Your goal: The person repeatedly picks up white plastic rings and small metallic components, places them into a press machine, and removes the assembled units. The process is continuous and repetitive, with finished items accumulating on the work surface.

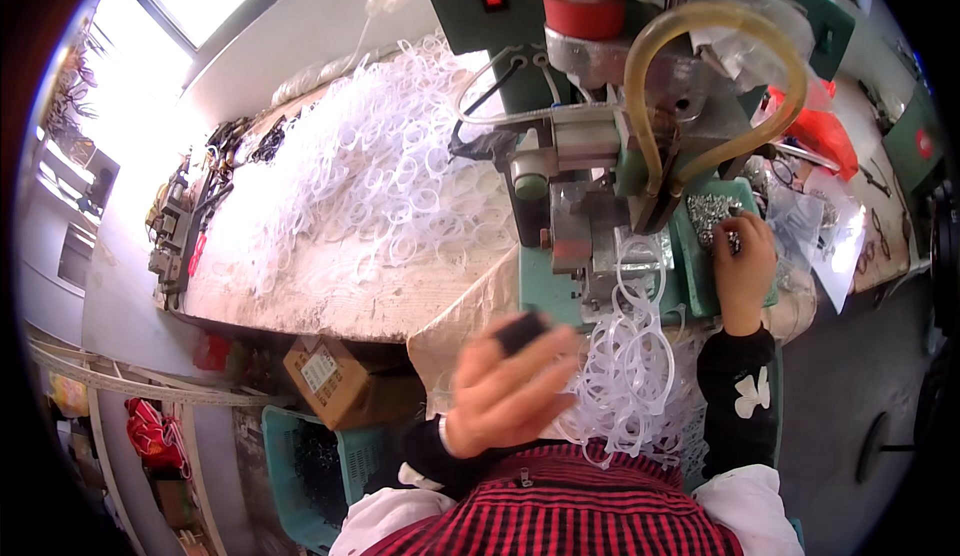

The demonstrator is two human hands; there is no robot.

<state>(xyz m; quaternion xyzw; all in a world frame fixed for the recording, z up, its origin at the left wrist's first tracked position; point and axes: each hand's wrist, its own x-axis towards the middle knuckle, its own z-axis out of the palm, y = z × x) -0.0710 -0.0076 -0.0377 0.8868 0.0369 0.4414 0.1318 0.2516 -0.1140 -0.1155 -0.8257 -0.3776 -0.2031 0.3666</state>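
Note:
My right hand (747,268) reaches into a green tray (693,274) of small shiny metal parts (707,210). Its fingers are curled together among the parts; what they pinch is too small to make out. My left hand (505,396), blurred by motion, is raised in front of the machine with its fingers apart and nothing visible in it. A black covering (521,333) is around one of its fingers. Between my hands, a bunch of clear plastic rings (630,366) hangs from the front of the green press machine (590,221) toward my lap.
A large heap of clear rings (400,146) covers the worktable (350,296) at left. A curved yellowish tube (715,16) arches above the tray. Below the table are a cardboard box (325,381) and a teal crate (357,461). Plastic bags (805,211) lie beyond the tray.

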